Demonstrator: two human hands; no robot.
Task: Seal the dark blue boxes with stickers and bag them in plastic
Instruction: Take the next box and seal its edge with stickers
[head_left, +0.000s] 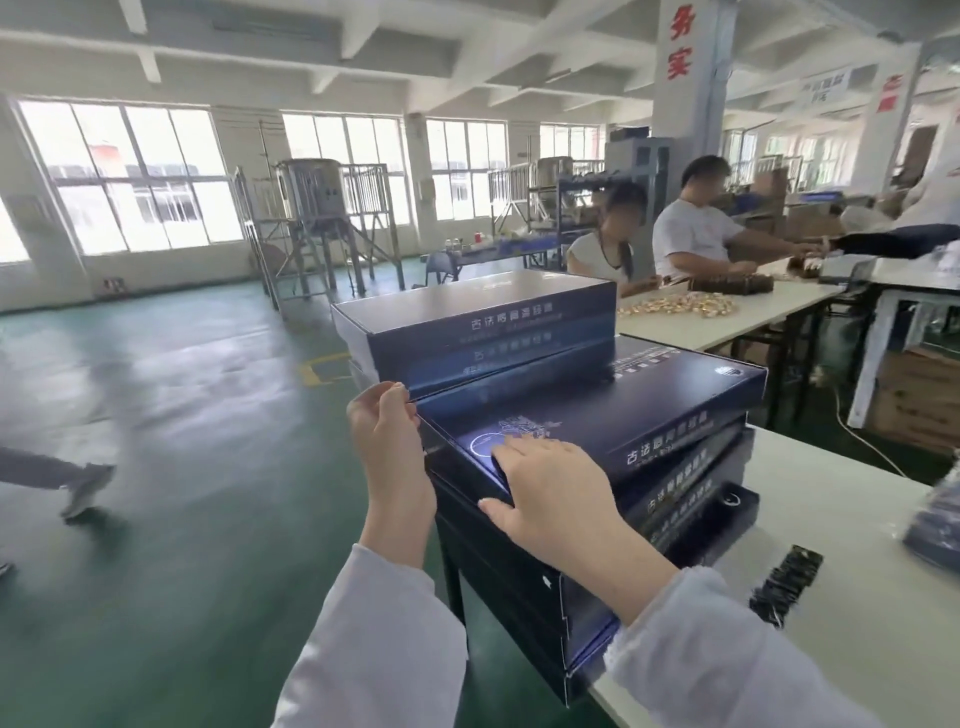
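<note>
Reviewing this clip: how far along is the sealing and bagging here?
Done: perhaps one dark bundle in plastic at the right edge of the table. In hand: the right hand presses flat on the top box while the left hand pinches its far corner; no sticker is discernible. Left: the boxes beneath and the rear stack, all without plastic.

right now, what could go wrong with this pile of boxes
1. The stack under the top box is skewed and looks to overhang the edge of the table. With the right hand pressing flat on the lid, it could slide towards the floor.
2. The left hand pinches at the top box's far corner. If the box twists, a seal there may go on crooked.
</note>
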